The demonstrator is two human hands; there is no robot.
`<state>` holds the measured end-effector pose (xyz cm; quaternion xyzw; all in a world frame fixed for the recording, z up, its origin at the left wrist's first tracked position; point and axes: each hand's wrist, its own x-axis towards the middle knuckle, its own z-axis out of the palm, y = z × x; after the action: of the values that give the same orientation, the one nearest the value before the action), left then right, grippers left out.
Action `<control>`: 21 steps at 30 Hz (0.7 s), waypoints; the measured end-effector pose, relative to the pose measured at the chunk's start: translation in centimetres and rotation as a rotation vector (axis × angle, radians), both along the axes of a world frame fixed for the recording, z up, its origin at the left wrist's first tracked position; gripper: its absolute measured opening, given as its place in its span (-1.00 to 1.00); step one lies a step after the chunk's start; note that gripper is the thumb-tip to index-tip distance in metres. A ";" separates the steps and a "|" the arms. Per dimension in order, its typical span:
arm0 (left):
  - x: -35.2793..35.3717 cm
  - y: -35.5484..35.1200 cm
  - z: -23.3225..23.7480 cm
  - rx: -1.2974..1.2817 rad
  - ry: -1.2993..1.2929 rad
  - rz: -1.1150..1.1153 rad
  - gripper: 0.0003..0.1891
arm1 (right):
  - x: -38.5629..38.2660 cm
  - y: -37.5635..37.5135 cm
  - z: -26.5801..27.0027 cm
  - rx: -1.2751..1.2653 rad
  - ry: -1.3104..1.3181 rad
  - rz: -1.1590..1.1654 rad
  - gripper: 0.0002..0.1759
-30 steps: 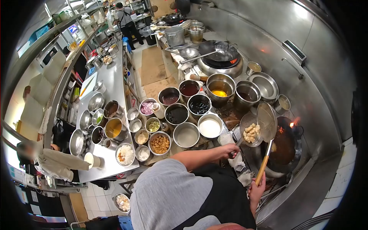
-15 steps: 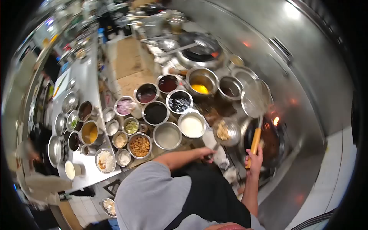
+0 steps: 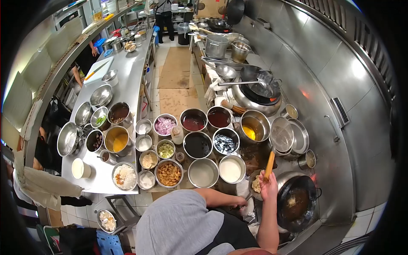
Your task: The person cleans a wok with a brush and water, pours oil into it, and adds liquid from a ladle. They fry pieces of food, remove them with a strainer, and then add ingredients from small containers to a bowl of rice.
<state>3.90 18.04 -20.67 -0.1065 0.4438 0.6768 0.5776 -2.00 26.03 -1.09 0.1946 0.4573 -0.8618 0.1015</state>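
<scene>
My right hand (image 3: 268,187) is wrapped round the wooden handle (image 3: 270,165) of a utensil, held upright just left of the dark wok (image 3: 297,204). Brown liquid with a pale lump lies in that wok. My left hand (image 3: 240,202) is low beside a white cloth (image 3: 247,211), its fingers curled near the handle end of a strainer; what it grips is too small to make out. The strainer (image 3: 255,185) holds pale fried pieces and is partly hidden behind my right hand.
Pots of dark sauce (image 3: 197,145), white liquid (image 3: 232,169) and fried nuggets (image 3: 169,173) stand ahead. A second wok (image 3: 260,85) with a ladle sits farther off. Metal bowls (image 3: 101,95) line the left counter (image 3: 127,72). A person (image 3: 163,17) stands at the far end.
The view has turned and steadied. My right hand and the wooden handle have moved left, away from over the wok's edge, toward the strainer of fried pieces.
</scene>
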 end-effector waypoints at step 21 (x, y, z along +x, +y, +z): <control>2.0 1.0 3.3 -0.307 0.334 0.222 -0.89 | 18.9 7.7 -3.0 0.178 -0.063 0.045 -0.56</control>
<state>5.94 19.01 -17.36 -0.1279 0.6163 0.6690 0.3953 16.90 33.75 -4.07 0.2193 0.5327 -0.8089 0.1175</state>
